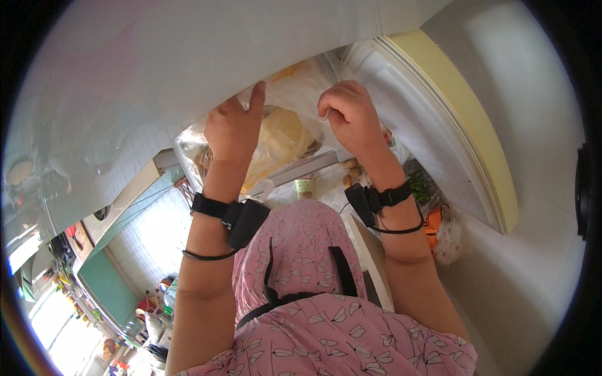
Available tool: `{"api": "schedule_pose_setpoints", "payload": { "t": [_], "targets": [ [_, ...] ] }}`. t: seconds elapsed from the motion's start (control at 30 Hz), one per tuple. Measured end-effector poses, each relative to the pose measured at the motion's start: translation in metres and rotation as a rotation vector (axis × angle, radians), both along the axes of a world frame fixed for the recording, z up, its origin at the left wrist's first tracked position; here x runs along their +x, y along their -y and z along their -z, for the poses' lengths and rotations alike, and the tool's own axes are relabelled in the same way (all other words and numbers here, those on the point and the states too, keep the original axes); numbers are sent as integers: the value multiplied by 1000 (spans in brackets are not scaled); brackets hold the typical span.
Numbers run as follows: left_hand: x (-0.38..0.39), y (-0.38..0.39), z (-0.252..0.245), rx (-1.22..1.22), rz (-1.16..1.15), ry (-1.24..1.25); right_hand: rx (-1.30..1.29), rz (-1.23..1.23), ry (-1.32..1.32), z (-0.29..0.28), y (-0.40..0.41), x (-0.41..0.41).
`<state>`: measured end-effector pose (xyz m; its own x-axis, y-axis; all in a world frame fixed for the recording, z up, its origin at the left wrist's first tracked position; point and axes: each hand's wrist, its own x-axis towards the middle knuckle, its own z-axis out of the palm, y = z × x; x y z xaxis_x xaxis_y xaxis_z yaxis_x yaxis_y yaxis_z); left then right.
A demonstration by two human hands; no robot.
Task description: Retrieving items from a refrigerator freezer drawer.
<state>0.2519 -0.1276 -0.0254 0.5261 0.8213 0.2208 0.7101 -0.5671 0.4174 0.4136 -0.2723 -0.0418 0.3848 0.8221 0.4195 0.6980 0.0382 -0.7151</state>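
A pulled-out refrigerator drawer (301, 170) with a grey front rim lies before me, filled with clear plastic bags. My left hand (233, 124) reaches over its left side, thumb apart; the other fingertips are hidden by the glossy white refrigerator front (141, 70). At the drawer's right side, my right hand (352, 113) has its fingers curled on a thin clear plastic bag (298, 91). Between the hands, lower down, sits a yellowish item in a plastic bag (287, 136); what it is I cannot tell. Both wrists wear black strapped devices.
An open refrigerator door (447, 122) with a pale yellow edge stands to the right. On the floor are potatoes (349, 174), bagged green vegetables (421, 185) and an orange bag (433, 223). A polka-dot slipper (304, 185) shows below the drawer. Kitchen clutter (153, 319) fills the lower left.
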Motion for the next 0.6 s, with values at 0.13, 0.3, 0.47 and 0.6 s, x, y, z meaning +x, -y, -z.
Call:
{"api": "schedule_pose_setpoints", "payload": {
  "t": [0.13, 0.3, 0.47, 0.6],
  "targets": [
    [6, 10, -5, 175, 43, -120, -53, -60, 70, -4, -2, 0],
    [5, 4, -1, -125, 199, -189, -208, 49, 84, -7, -13, -7],
    [2, -14, 21, -98, 227, -333, -292, 18, 231, -4, -24, -11],
    [8, -15, 27, 9, 148, -287, -475, -9, 355, -6, -23, -9]
  ]
}}
